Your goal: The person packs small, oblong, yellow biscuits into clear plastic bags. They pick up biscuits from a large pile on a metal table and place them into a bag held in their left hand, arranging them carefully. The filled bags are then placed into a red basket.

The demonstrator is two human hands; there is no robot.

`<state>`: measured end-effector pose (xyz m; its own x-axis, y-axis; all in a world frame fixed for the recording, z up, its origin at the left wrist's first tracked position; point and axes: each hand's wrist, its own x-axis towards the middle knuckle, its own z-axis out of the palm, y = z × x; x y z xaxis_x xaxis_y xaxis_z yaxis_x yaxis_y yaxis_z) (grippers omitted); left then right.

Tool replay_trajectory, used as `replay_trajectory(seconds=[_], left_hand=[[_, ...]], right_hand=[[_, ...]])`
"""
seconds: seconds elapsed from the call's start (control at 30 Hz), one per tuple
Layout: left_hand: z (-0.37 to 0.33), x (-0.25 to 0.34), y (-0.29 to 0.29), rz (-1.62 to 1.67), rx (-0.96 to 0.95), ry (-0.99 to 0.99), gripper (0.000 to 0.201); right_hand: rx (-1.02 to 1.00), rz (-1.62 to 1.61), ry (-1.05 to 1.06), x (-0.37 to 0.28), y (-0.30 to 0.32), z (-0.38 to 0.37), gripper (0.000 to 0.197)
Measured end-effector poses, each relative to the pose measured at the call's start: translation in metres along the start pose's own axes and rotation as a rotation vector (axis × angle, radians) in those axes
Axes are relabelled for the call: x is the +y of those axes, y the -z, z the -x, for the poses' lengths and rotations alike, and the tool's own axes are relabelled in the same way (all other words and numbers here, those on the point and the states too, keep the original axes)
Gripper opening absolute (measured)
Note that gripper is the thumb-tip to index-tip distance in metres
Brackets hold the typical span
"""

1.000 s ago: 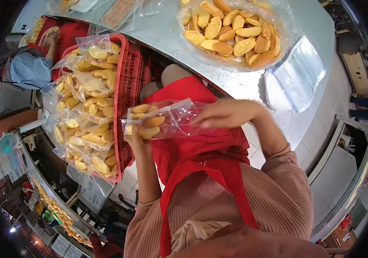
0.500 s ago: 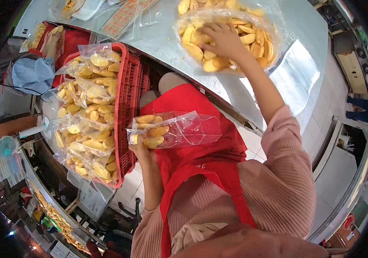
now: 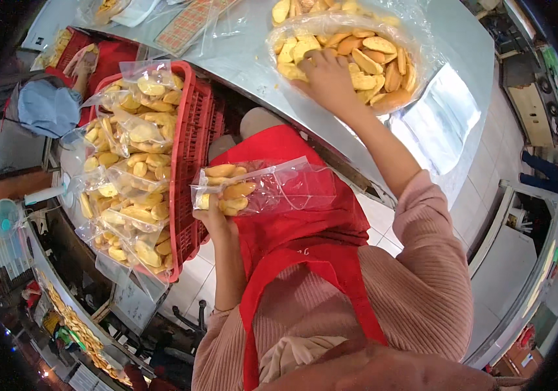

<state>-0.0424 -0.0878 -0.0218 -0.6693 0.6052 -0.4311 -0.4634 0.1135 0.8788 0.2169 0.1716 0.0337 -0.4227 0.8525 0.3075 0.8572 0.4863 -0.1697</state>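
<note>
The person's left hand point(image 3: 217, 220) is gripping a small clear plastic bag point(image 3: 292, 189) at its lower left end, thumb pressing across the film. Plump golden slices point(image 3: 234, 189) are sitting in that bag just above the fingers, while the slack film is stretching away rightward over a red cloth apron point(image 3: 334, 225). The right hand point(image 3: 328, 73) is resting, fingers curled, among oval yellow bread slices point(image 3: 393, 72) inside a large clear plastic bag point(image 3: 427, 57); I cannot tell whether it is closing on one.

Those slices are showing smooth brown crusts and pale, rough cut faces. The large bag's film is bunching in glossy wrinkles around them, and a flat stack of clear plastic sleeves point(image 3: 445, 117) is lying beside it, catching the light.

The grey metal table point(image 3: 246, 72) is spreading bare between the large bag and its near edge, which is slanting beneath the right forearm. To the left, a red slatted plastic crate point(image 3: 195, 140) is holding packed clear bags of slices point(image 3: 138, 169), its wall standing close beside the left hand.
</note>
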Motion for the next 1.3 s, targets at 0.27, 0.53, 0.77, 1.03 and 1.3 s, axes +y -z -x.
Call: replay_trajectory(seconds=[0.27, 0.53, 0.77, 1.03, 1.3], left_hand=[[-0.005, 0.002, 0.017, 0.129, 0.112, -0.132, 0.063], [0.018, -0.012, -0.021, 0.040, 0.021, -0.143, 0.065], [0.046, 0.010, -0.030, -0.198, -0.166, -0.087, 0.072], [0.048, -0.003, -0.019, -0.116, -0.282, -0.115, 0.080], [0.051, -0.005, -0.006, -0.198, -0.323, -0.100, 0.058]], right_hand=[[-0.289, -0.953, -0.304, -0.005, 0.079, 0.033, 0.036], [-0.900, -1.005, -0.201, -0.061, 0.058, 0.141, 0.040], [-1.051, -1.647, -0.351, -0.118, 0.034, 0.143, 0.057], [-0.810, -1.805, -0.479, -0.149, 0.010, 0.149, 0.053], [-0.816, -1.645, -0.353, -0.141, 0.013, 0.134, 0.047]])
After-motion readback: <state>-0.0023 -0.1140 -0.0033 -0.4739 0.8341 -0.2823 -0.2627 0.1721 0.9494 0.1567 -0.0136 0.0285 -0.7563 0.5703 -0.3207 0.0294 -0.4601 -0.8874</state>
